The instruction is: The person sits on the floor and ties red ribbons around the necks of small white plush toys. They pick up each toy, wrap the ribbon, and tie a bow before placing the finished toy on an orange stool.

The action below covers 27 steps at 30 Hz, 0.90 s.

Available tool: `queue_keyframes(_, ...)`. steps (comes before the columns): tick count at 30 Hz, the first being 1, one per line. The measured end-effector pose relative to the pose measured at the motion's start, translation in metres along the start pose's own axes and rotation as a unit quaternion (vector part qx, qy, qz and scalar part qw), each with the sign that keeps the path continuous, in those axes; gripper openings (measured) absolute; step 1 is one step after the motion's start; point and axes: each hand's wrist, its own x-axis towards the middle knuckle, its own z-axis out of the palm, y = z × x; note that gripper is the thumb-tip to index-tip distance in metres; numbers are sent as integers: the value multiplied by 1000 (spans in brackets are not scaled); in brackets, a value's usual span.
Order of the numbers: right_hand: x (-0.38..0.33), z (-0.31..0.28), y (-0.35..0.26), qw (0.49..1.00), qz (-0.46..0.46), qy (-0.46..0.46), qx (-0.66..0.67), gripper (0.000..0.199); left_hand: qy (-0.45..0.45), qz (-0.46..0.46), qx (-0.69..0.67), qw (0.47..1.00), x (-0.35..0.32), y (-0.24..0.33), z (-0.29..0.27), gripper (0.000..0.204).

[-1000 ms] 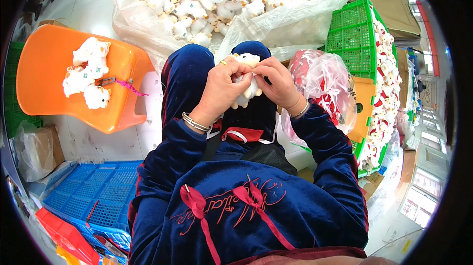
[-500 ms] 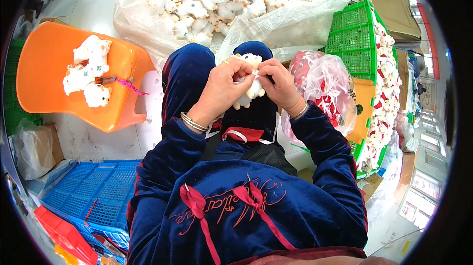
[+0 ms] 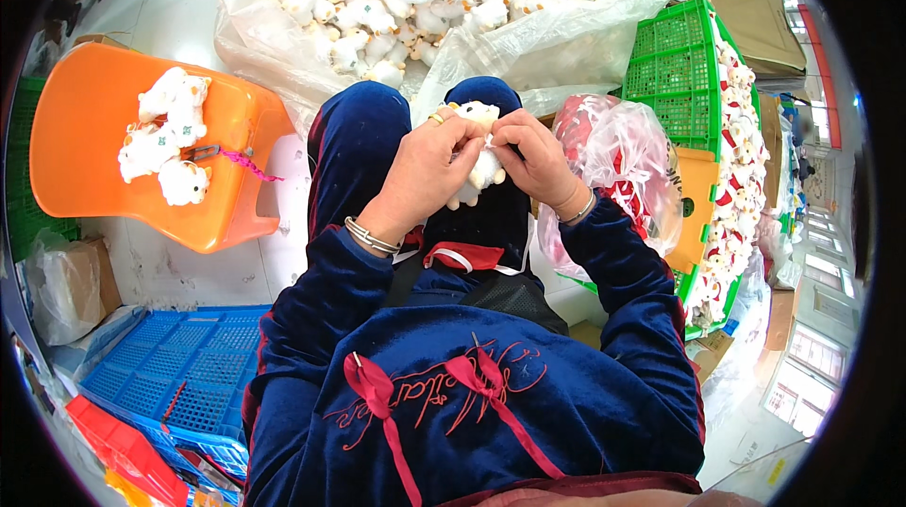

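Note:
A small white plush animal (image 3: 488,170) with brown ears and dark eyes sits upright over my lap between both hands. My left hand (image 3: 427,167) is closed, thumb and forefinger pinched at the toy's neck. Opposite it, my right hand (image 3: 538,160) pinches at the same spot, fingertips almost touching the left ones. A thin white strip seems to show between the fingertips, too small to make out. On my lap below lies a red cloth piece (image 3: 467,255) with white ties.
Ahead, a large clear bag (image 3: 274,59) holds many white plush toys. An orange stool (image 3: 85,130) at left carries several toys and small snips (image 3: 201,153). At right are a plastic bag of red pieces (image 3: 618,144) and a green crate (image 3: 675,78). Blue crates (image 3: 175,356) stand lower left.
Both hands stay at the plush toy's neck, with only small shifts of the fingers. The right fingers have moved slightly down and left.

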Motion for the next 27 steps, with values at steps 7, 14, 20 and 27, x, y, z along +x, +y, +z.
queue_keyframes(7, 3, -1, -1, 1000, -9, -11, -17, 22, 0, -4, 3, 1000, 0, 2, -1, 10)
queue_keyframes(14, -5, 6, -1, 1000, 17, 21, -3, 21, -6, -50, -37, 998, -1, 6, 0, 8)
queue_keyframes(20, -8, 12, -2, 999, 28, 45, 8, 21, -30, -33, -32, 998, -1, 0, -4, 8)
queue_keyframes(27, -7, 7, -2, 999, 24, 28, 3, 22, -37, -25, -16, 999, -2, 5, -7, 9)
